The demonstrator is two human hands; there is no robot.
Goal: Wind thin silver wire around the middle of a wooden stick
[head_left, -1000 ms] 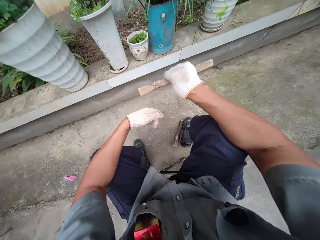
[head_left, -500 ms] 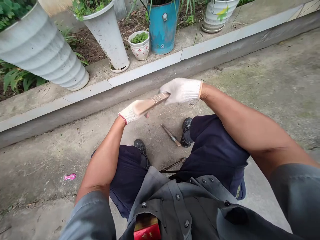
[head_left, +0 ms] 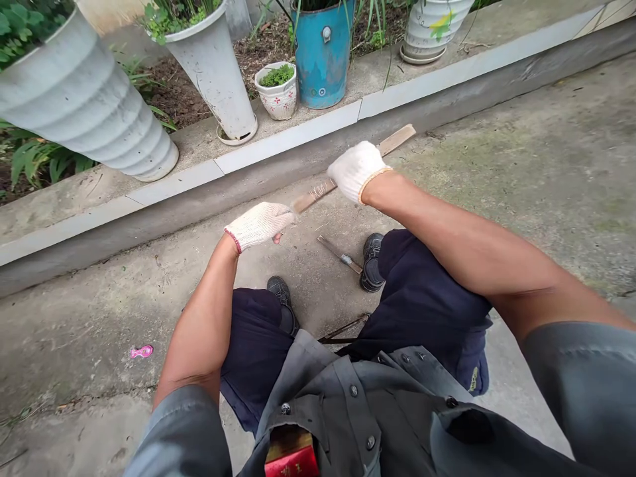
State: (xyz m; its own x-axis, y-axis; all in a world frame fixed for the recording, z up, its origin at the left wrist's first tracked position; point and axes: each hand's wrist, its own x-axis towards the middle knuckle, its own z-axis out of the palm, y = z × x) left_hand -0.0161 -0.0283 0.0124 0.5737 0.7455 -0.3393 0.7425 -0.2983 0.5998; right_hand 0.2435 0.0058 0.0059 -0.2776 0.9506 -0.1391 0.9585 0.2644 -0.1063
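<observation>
A flat wooden strip [head_left: 320, 192], bound partway along with pale thin wire or string, slants across in front of me. My left hand [head_left: 261, 224], in a white knit glove, is closed on its lower left end, one fingertip showing bare. Further up, my right hand [head_left: 358, 169], also gloved, wraps round the strip, whose other end sticks out beyond the fist toward the kerb. Below my hands a shorter wooden piece [head_left: 338, 254] with a grey wire-like binding lies on the concrete beside my right shoe [head_left: 371, 262].
A raised kerb [head_left: 293, 142] runs across ahead, bearing a blue bucket planter [head_left: 322, 59], a small white pot [head_left: 277, 99] and tall white pots [head_left: 213, 66]. On the concrete at left lies a pink object [head_left: 142, 352]. A thin dark bar [head_left: 342, 331] shows between my legs.
My right hand has shifted its grip along the strip and turned, so the far end now sticks out past it. My left hand has moved slightly left.
</observation>
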